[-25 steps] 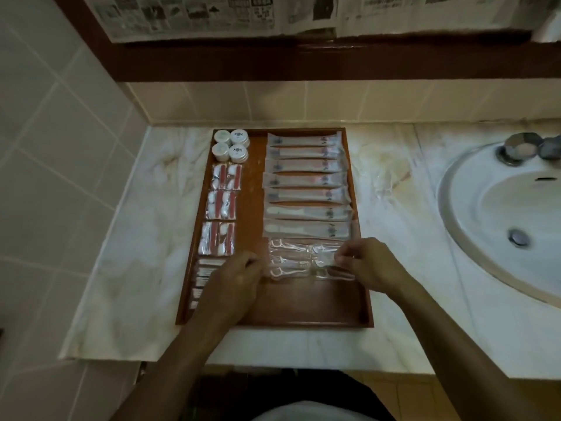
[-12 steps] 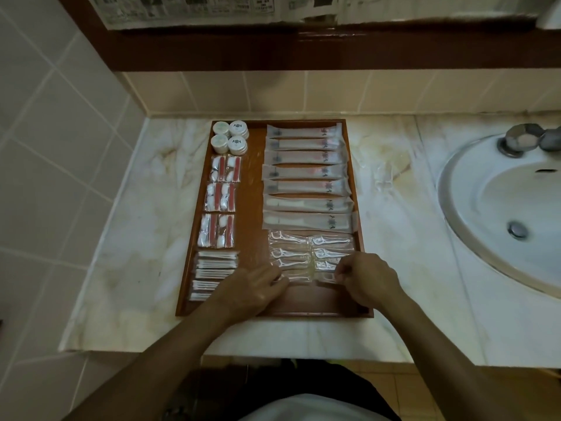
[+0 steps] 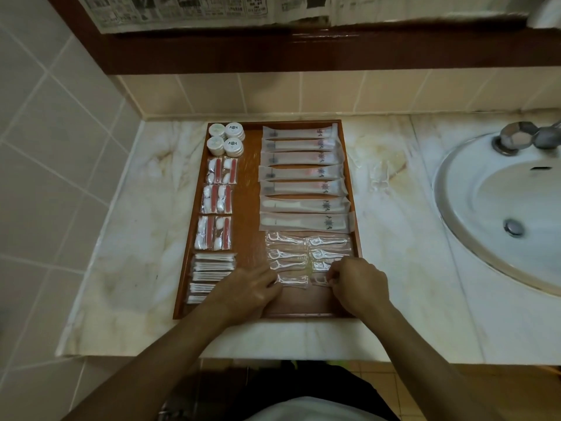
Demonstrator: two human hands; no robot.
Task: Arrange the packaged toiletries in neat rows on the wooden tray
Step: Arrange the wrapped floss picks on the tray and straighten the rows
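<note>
1. While the wooden tray lies on the marble counter against the tiled back wall, the packaged toiletries are seen in two columns on it.
2. In the right column, long frosted sachets are laid across in a row, and below them clear floss-pick packets are set in pairs.
3. The nearest left packet is touched at its left end by the fingers of the left hand, which are only lightly bent; a grip is not seen.
4. The nearest right packet is pinched by the curled fingers of the right hand, and most of it is hidden under that hand.
5. In the left column, four round white containers are placed at the far end, then red-and-white packets, then flat white sachets; the lowest of these are partly covered by the left wrist.
6. One clear wrapper lies on the counter right of the tray; its content cannot be made out.
7. The white sink and its metal tap are cut off at the right edge.
</note>
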